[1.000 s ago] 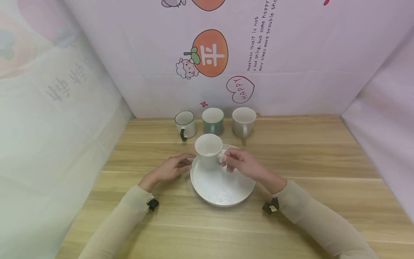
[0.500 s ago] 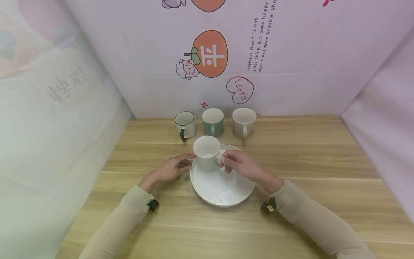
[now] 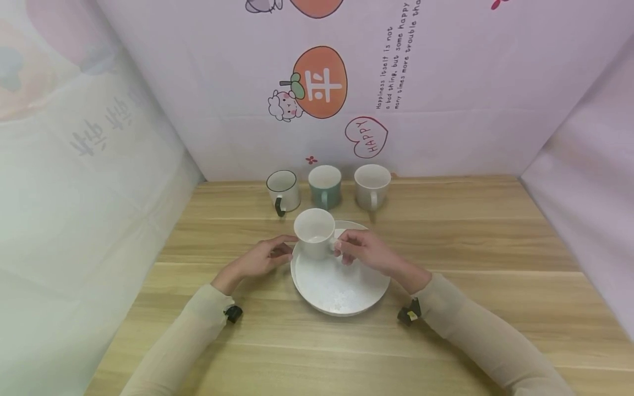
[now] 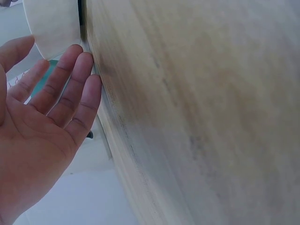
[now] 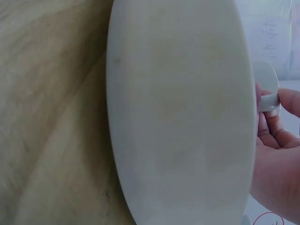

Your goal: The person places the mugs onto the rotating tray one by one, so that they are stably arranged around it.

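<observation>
A plain white mug is upright over the back left part of a round white plate with a raised rim. Whether its base touches the plate cannot be told. My right hand pinches the mug's handle between thumb and fingers; the right wrist view shows that handle beyond the plate's side. At the plate's left edge is my left hand, its fingers loosely extended. Its palm faces the left wrist camera, with the fingertips close to the plate's side.
Behind the plate stand a white mug with a dark rim and handle, a teal mug and another white mug, in a row by the printed back cloth. Wooden tabletop surrounds the plate.
My right hand has shifted the white mug a little to the left and slightly toward me over the plate. My left hand has stayed in place.
</observation>
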